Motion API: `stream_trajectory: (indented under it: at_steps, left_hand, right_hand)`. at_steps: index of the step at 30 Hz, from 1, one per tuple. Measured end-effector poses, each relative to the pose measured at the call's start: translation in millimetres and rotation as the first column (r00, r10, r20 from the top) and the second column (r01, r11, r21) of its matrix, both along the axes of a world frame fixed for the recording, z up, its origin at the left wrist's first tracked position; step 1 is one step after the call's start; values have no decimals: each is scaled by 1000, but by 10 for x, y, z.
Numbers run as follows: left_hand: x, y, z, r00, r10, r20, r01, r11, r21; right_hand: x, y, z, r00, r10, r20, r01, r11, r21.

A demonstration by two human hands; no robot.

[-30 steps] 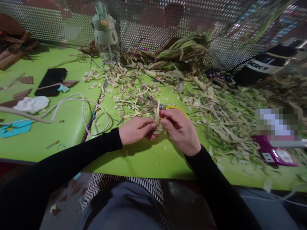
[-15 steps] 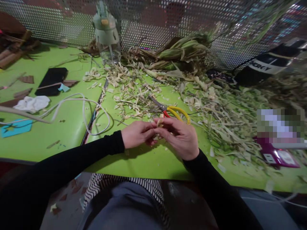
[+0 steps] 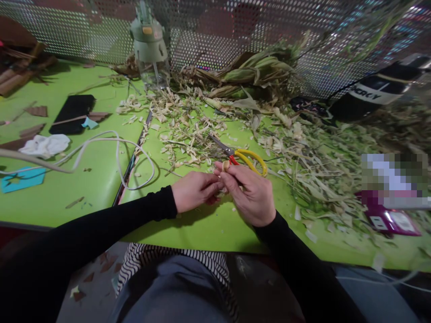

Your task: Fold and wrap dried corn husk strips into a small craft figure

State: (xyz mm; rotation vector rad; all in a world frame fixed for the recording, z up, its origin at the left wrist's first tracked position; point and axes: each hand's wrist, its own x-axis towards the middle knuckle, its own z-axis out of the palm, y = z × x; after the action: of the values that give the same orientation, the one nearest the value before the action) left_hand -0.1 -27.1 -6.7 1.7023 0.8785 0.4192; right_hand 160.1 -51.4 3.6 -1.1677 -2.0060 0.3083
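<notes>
Scissors [image 3: 230, 151] and husk scraps [image 3: 198, 142] obstruct beyond the right hand [image 3: 251, 197], while the nearer tabletop [image 3: 202, 231] leaves passage.

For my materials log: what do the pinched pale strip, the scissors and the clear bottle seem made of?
Pale strip: probably dried plant husk; matte, curled, yellowish.
Scissors: blades look like grey metal, faintly shiny; yellow handle perhaps plastic or coated, evenly coloured.
Bottle: smooth see-through body, plastic or glass; opaque greenish top, likely plastic.
</notes>
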Motion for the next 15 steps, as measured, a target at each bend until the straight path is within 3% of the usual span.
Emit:
stream_trajectory:
  at_steps: [3, 8, 15]
  left_hand:
    - [1, 11, 13, 1000, -1, 5, 1, 999, -32]
    - [-7, 47, 66, 990, 25, 135, 16, 957, -289]
    - [-19, 64, 93, 984, 42, 174, 36, 905, -423]
  right_hand:
    - [22, 4, 13, 996, 3, -94, -17, 989, -149]
    - [85, 26, 47, 937, 11, -349, -128, 941, -314]
    - [166, 55, 228, 975, 157, -156, -200, 928, -316]
